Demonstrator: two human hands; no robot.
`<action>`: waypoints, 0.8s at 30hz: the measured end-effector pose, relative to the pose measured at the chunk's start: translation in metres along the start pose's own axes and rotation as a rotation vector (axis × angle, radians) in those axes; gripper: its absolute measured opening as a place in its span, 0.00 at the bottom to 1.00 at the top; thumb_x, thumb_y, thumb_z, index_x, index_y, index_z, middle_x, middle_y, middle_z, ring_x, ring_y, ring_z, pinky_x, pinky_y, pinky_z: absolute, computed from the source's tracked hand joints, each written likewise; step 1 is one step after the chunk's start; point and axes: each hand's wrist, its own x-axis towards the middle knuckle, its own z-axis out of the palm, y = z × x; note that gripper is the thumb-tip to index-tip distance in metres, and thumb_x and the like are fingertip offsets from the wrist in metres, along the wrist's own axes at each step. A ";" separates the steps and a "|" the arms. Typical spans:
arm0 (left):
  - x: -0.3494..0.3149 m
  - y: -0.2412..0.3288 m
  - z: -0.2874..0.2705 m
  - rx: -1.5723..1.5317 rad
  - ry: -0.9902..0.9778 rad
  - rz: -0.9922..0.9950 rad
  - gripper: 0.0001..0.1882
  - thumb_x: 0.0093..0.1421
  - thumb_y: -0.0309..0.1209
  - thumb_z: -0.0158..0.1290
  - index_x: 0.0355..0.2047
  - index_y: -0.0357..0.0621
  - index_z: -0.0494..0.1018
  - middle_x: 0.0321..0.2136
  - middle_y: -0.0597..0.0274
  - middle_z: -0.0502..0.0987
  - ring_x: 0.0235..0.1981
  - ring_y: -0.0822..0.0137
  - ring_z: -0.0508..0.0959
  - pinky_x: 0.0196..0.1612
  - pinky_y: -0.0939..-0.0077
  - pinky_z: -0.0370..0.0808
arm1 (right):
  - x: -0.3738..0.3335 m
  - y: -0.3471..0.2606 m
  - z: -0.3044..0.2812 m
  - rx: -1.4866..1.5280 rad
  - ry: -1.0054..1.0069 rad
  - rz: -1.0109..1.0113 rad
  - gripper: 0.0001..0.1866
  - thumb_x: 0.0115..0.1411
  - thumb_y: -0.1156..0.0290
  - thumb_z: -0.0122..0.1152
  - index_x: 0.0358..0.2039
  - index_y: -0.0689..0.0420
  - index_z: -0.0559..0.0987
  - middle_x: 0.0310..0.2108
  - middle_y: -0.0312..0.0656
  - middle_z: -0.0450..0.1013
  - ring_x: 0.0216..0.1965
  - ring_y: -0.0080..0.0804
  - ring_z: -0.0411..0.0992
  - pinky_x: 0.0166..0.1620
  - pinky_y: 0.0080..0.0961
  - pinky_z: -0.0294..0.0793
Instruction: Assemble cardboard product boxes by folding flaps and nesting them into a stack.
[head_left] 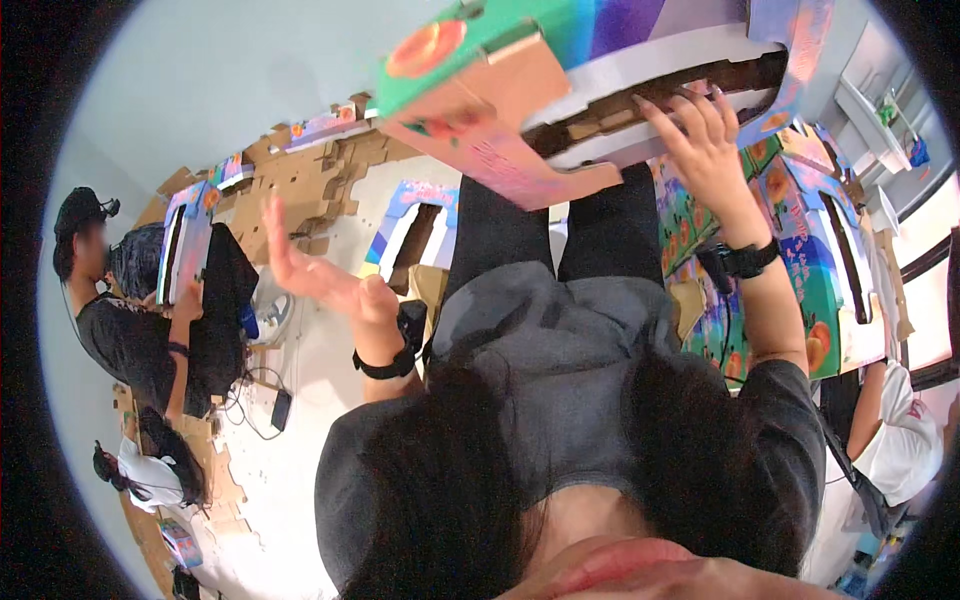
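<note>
A colourful printed cardboard box (450,110), green, pink and purple with fruit pictures, is tilted in front of me at the top of the view. A long opening with white edges runs along it, and the inside shows bare brown cardboard. My right hand (705,140) grips the near edge of that opening, its fingertips hooked over into the slot. My left hand (325,275) is raised to the left of the box, apart from it, palm up with fingers stretched and nothing in them. Both wrists wear black bands.
Another printed box (410,225) stands on the floor beyond my left hand. Stacked printed boxes (800,250) stand close on my right. Flat brown cardboard (330,185) covers floor along the wall. At left, a person (130,320) holds a similar box; another person (905,430) is at right.
</note>
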 end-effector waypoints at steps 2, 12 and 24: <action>0.000 0.012 0.006 -0.076 -0.203 -0.157 0.53 0.55 0.65 0.54 0.64 0.30 0.54 0.62 0.40 0.61 0.66 0.47 0.59 0.69 0.49 0.51 | -0.007 0.028 -0.001 -0.127 -0.047 -0.068 0.33 0.54 0.70 0.55 0.62 0.35 0.71 0.50 0.32 0.66 0.60 0.31 0.62 0.69 0.42 0.54; -0.018 0.025 0.052 -0.159 -0.799 -0.300 0.68 0.37 0.51 0.75 0.71 0.38 0.47 0.67 0.43 0.56 0.69 0.50 0.56 0.69 0.55 0.53 | -0.021 0.059 0.016 -0.304 -0.064 -0.410 0.37 0.55 0.72 0.58 0.65 0.30 0.64 0.52 0.30 0.68 0.60 0.31 0.64 0.70 0.40 0.59; -0.032 0.056 0.067 0.015 -0.743 -0.622 0.57 0.40 0.50 0.74 0.64 0.35 0.58 0.51 0.44 0.72 0.54 0.54 0.73 0.59 0.60 0.68 | 0.000 -0.030 0.004 0.342 -0.158 0.291 0.42 0.48 0.69 0.58 0.67 0.51 0.63 0.69 0.48 0.55 0.73 0.52 0.43 0.72 0.52 0.32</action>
